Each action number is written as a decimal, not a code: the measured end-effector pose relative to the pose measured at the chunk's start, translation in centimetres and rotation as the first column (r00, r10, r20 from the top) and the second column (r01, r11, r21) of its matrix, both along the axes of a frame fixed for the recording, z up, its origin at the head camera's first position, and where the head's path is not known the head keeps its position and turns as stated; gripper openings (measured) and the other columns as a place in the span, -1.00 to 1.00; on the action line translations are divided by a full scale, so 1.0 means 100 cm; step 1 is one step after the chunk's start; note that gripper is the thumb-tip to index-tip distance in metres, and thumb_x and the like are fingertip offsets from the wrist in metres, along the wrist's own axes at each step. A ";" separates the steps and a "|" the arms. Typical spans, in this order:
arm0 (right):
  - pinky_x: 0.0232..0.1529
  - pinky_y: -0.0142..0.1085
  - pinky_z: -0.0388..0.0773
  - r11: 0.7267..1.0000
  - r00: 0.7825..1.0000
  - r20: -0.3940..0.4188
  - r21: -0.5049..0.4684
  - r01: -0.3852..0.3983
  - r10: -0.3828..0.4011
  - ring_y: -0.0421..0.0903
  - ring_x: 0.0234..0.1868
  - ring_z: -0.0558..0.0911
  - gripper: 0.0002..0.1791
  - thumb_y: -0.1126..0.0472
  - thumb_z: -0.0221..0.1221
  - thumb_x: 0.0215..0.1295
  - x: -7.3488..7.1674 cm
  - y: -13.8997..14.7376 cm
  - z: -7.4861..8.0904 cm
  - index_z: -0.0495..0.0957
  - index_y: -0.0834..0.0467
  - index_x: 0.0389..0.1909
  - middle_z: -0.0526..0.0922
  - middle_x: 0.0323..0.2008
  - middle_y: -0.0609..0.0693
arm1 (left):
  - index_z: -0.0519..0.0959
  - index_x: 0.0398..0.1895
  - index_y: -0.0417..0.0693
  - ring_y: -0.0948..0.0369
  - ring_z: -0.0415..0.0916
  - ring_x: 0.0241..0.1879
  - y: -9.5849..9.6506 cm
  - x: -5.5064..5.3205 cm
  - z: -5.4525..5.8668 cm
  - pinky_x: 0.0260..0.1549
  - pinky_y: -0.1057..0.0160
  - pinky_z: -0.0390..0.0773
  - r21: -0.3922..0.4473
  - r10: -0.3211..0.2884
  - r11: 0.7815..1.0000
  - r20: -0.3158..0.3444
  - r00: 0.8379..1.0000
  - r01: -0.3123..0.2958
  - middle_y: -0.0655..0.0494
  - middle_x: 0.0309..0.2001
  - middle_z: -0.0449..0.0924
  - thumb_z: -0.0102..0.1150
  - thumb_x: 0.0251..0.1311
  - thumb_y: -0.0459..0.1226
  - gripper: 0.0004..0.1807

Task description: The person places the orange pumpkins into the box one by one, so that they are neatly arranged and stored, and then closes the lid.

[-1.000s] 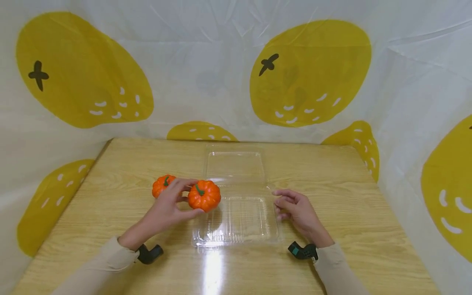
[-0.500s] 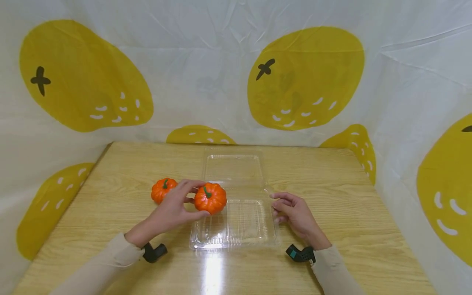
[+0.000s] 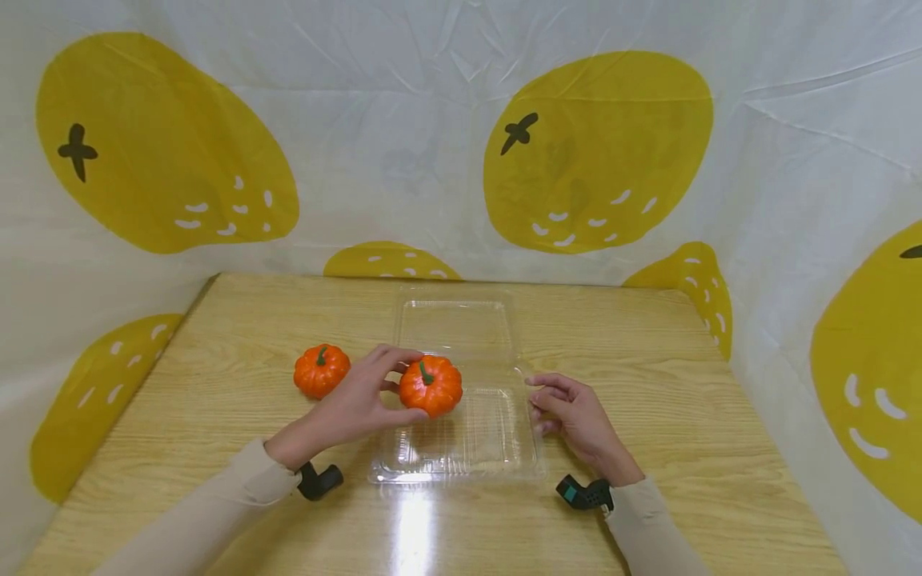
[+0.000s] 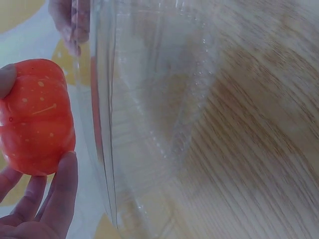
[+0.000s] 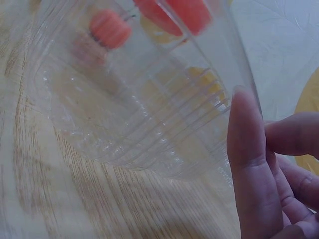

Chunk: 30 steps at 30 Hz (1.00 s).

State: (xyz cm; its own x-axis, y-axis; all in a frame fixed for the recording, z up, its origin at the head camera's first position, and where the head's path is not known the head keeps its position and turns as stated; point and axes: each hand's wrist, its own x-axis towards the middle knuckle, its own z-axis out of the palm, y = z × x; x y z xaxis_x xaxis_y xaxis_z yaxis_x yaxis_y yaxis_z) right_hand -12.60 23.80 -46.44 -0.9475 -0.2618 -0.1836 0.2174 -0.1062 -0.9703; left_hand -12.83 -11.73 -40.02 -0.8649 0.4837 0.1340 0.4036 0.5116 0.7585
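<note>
My left hand holds a small orange pumpkin with a green stem, thumb in front and fingers behind it. In the head view this pumpkin overlaps the left part of a clear plastic clamshell container; the left wrist view has it just above the container's rim. At the container's right side, my right hand pinches the rim between thumb and fingers, seen close in the right wrist view. Left of the left hand, a second orange pumpkin rests on the table.
The container's lid lies folded back, away from me, on the wooden table. White cloth printed with yellow fruit stands around the table's back and sides. A black camera mount sits on each wrist.
My left hand has carried the pumpkin to the right, farther over the container, so the second pumpkin now shows whole. The right hand has stayed at the container's right rim.
</note>
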 end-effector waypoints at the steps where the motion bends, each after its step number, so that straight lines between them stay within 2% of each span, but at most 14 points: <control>1: -0.43 -0.43 0.71 1.000 1.000 -0.001 0.002 0.000 0.000 -0.27 -0.39 0.67 -0.58 0.31 0.21 0.47 0.000 0.000 0.000 0.42 0.43 0.24 0.73 -0.38 -0.15 | 0.44 0.38 -0.03 0.06 0.54 0.20 0.001 0.000 0.000 0.08 0.24 0.75 0.002 -0.006 1.000 0.010 1.000 0.006 0.02 0.19 0.47 0.60 0.05 -0.08 -0.18; 7: -0.43 -0.43 0.71 1.000 1.000 0.003 0.015 0.006 -0.006 -0.28 -0.39 0.67 -0.58 0.33 0.20 0.47 0.001 -0.001 0.000 0.41 0.44 0.24 0.73 -0.38 -0.16 | 0.45 0.37 -0.05 0.06 0.56 0.20 0.009 -0.001 -0.002 0.04 0.32 0.74 -0.006 -0.041 0.999 0.028 0.999 0.042 0.03 0.17 0.47 0.60 0.05 -0.13 -0.19; 13: -0.43 -0.44 0.70 1.000 1.000 0.005 0.023 0.011 -0.011 -0.28 -0.39 0.67 -0.54 0.32 0.20 0.47 0.000 0.000 0.000 0.38 0.48 0.26 0.73 -0.39 -0.17 | 0.45 0.38 0.00 0.05 0.57 0.19 0.015 -0.002 -0.002 0.00 0.18 0.78 -0.007 -0.073 0.997 0.026 0.997 0.073 0.02 0.19 0.47 0.61 0.04 -0.13 -0.19; 19: -0.43 -0.42 0.71 1.000 1.000 0.004 0.019 0.012 -0.012 -0.28 -0.38 0.67 -0.54 0.32 0.20 0.47 -0.001 -0.001 0.000 0.37 0.48 0.25 0.73 -0.38 -0.17 | 0.45 0.36 0.00 0.06 0.58 0.18 0.022 -0.003 -0.002 -0.01 0.28 0.76 -0.036 -0.100 0.994 0.003 0.995 0.100 0.01 0.19 0.48 0.60 0.04 -0.13 -0.21; 26: -0.42 -0.39 0.74 1.000 1.000 0.006 0.023 0.017 -0.017 -0.26 -0.38 0.67 -0.55 0.32 0.20 0.47 0.000 -0.001 0.000 0.38 0.47 0.25 0.73 -0.38 -0.15 | 0.45 0.36 -0.02 0.05 0.56 0.18 0.031 0.000 -0.003 -0.02 0.12 0.79 -0.027 -0.150 0.988 0.045 0.988 0.151 -0.01 0.22 0.49 0.59 0.05 -0.13 -0.22; 30: -0.41 -0.38 0.74 1.000 1.000 0.013 0.018 0.016 -0.016 -0.26 -0.38 0.66 -0.54 0.32 0.20 0.47 0.000 -0.001 0.001 0.38 0.47 0.26 0.73 -0.38 -0.15 | 0.46 0.36 -0.01 0.08 0.57 0.18 0.034 0.001 -0.003 -0.02 0.17 0.78 -0.051 -0.152 0.987 0.024 0.988 0.153 0.02 0.19 0.50 0.60 0.04 -0.13 -0.21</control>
